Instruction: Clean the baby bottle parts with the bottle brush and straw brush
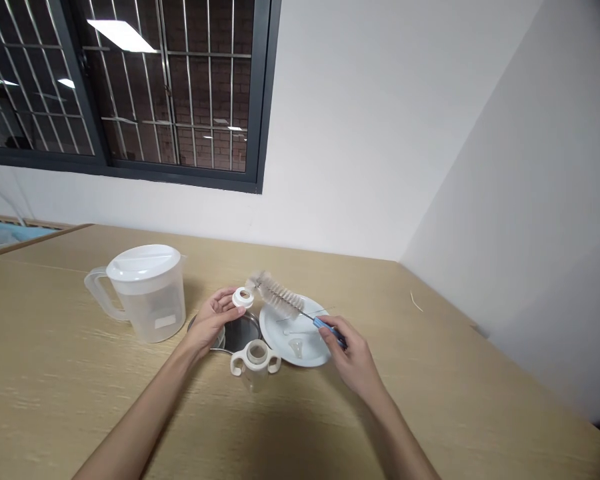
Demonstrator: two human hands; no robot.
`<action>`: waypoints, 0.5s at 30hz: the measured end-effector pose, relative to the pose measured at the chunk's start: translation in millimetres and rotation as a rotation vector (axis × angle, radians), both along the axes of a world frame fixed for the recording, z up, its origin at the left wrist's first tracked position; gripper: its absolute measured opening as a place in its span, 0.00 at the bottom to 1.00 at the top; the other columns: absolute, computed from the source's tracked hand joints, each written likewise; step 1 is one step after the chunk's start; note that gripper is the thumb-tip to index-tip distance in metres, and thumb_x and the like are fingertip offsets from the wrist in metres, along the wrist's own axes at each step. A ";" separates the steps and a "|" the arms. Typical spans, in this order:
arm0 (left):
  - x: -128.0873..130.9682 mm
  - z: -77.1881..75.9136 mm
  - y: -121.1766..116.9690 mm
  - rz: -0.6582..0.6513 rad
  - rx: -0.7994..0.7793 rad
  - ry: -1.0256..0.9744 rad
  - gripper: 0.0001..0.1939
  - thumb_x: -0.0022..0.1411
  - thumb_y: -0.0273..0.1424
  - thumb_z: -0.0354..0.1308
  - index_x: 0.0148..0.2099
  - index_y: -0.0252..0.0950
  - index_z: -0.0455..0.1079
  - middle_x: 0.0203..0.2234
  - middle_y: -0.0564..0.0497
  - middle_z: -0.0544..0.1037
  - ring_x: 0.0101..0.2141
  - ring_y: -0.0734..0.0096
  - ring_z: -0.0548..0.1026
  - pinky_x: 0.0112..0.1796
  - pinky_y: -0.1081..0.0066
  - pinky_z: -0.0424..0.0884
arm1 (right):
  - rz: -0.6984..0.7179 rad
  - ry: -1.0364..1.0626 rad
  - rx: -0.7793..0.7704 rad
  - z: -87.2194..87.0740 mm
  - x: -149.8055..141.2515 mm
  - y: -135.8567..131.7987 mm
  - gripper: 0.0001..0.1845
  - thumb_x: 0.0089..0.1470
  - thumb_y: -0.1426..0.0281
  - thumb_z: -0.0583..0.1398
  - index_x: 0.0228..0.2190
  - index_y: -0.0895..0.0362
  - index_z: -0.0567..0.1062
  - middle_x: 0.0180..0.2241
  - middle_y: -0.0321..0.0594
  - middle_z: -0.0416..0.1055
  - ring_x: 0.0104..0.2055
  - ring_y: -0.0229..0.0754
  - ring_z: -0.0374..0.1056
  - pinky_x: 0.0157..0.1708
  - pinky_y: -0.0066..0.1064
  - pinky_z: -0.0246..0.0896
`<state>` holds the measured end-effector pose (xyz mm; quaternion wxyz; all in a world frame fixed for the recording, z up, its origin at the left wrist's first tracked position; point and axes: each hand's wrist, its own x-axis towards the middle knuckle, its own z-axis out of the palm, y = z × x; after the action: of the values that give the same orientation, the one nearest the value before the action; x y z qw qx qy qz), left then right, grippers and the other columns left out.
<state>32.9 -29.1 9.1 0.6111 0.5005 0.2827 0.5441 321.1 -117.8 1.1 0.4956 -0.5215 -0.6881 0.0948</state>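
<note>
My left hand (217, 317) grips a white bottle collar ring (243, 298) with a hole through its middle. In my right hand (347, 347) is the blue handle of a bottle brush (280, 297), its pale bristles pointing up and left. The brush tip is close beside the ring; whether they touch I cannot tell. Below the ring lies a dark round metal pan (241, 333), partly covered by my left hand. A clear baby bottle (257, 363) with two white side handles stands upright and uncapped in front of it. Under the brush, a light blue plate (310, 359) holds a clear nipple (296, 347) and thin small pieces.
A lidded translucent pitcher (150, 293) stands at the left, its handle facing left. A thin pale strip (417, 302) lies on the wooden table (460, 400) at the right. Behind are a white wall (355, 167) and a barred window (180, 87).
</note>
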 end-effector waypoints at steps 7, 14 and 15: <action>-0.7 0.0 0.3 -0.028 0.002 -0.005 0.28 0.47 0.28 0.72 0.51 0.35 0.69 0.47 0.42 0.79 0.48 0.62 0.76 0.53 0.65 0.67 | 0.048 -0.063 -0.029 3.7 -1.4 -3.0 0.16 0.63 0.60 0.53 0.43 0.55 0.75 0.41 0.46 0.76 0.40 0.45 0.71 0.35 0.32 0.66; -0.2 3.4 -0.1 0.008 -0.003 -0.012 0.31 0.45 0.29 0.73 0.51 0.36 0.69 0.49 0.42 0.79 0.49 0.59 0.76 0.51 0.64 0.69 | 0.030 -0.074 -0.021 3.5 0.3 -2.2 0.16 0.63 0.60 0.53 0.43 0.54 0.76 0.41 0.45 0.76 0.40 0.46 0.72 0.35 0.32 0.66; -0.6 3.1 0.3 0.009 0.003 -0.014 0.30 0.45 0.29 0.73 0.51 0.36 0.69 0.49 0.42 0.78 0.50 0.60 0.76 0.51 0.64 0.69 | 0.029 -0.074 -0.022 3.2 0.5 -2.0 0.16 0.63 0.60 0.53 0.43 0.54 0.76 0.41 0.45 0.76 0.40 0.46 0.72 0.35 0.32 0.66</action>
<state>32.4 -28.9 12.2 0.6101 0.4963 0.2797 0.5506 321.7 -119.8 4.3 0.4627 -0.5198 -0.7124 0.0902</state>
